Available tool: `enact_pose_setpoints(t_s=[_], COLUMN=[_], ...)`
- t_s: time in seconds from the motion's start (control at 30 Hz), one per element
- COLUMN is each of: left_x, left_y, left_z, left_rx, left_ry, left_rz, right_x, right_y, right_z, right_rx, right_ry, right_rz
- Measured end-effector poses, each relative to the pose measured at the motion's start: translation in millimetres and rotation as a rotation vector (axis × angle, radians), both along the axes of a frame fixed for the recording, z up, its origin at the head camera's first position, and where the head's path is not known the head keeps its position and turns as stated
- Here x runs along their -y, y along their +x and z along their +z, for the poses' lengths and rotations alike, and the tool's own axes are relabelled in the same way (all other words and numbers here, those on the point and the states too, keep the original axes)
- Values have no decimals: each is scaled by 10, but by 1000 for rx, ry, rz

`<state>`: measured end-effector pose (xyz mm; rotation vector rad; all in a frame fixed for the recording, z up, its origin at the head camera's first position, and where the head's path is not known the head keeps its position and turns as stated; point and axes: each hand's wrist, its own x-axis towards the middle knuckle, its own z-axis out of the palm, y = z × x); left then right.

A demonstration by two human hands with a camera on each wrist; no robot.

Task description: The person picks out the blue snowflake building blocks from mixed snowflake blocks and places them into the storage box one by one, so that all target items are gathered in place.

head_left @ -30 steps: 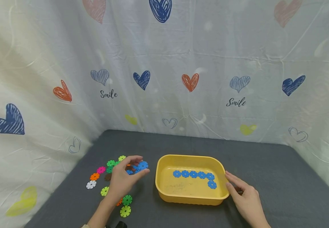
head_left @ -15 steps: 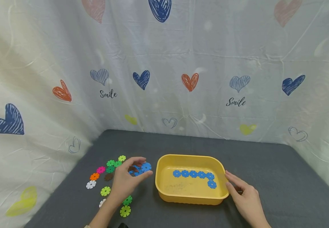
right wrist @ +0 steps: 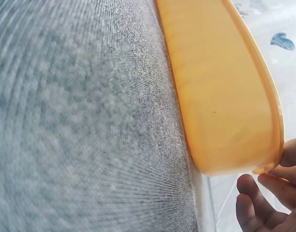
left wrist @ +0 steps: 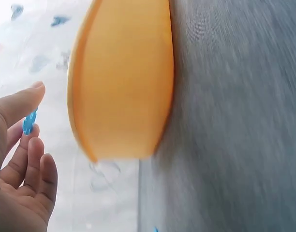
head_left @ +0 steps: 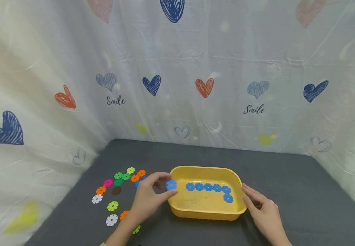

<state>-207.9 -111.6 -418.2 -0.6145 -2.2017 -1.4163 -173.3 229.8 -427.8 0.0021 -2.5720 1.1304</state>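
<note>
My left hand (head_left: 151,196) pinches a blue snowflake disc (head_left: 171,185) between thumb and fingertips, at the left rim of a yellow plastic basin (head_left: 206,216). Seen edge-on in the left wrist view, the disc (left wrist: 29,123) is held above the tabletop, beside the basin's wall (left wrist: 124,82). Inside the basin, several blue discs (head_left: 208,187) lie in a row, and one more blue disc (head_left: 228,198) sits below its right end. My right hand (head_left: 265,213) grips the basin's right rim, thumb and fingers around the edge in the right wrist view.
Left of the basin, loose discs lie on the dark grey tabletop (head_left: 303,205): green (head_left: 118,182), orange (head_left: 101,190), white (head_left: 111,220), pink (head_left: 108,183), brown (head_left: 116,190) and yellow-green (head_left: 113,206). Some blue ones are partly behind the left hand. A heart-printed curtain (head_left: 177,112) encloses the table.
My left hand has moved right with the blue disc, from above the loose pile to the basin's left rim. Orange discs behind it have come into view. The right hand has stayed put.
</note>
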Motion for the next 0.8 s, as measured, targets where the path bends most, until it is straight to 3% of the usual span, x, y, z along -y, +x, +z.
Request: enact_pose_setpoints(t_s=[0.2,0.47,0.63,0.8], left_x=[-253,-512,-653,-775], left_y=[23,-58,-135,-245], left_z=[63,119,85,52], left_rx=[-16,97,173,200], left_ry=[-85,-157,-213,-314], left_rz=[-114,-226,-277,-315], right_x=[12,-6,-1,1], right_y=[-2,-6,-7,-11], right_z=[13,-1,-4,8], right_rx=[24,9,-12,3], right_ry=[-1,-5,-5,-5], right_rz=[-3,2,9,4])
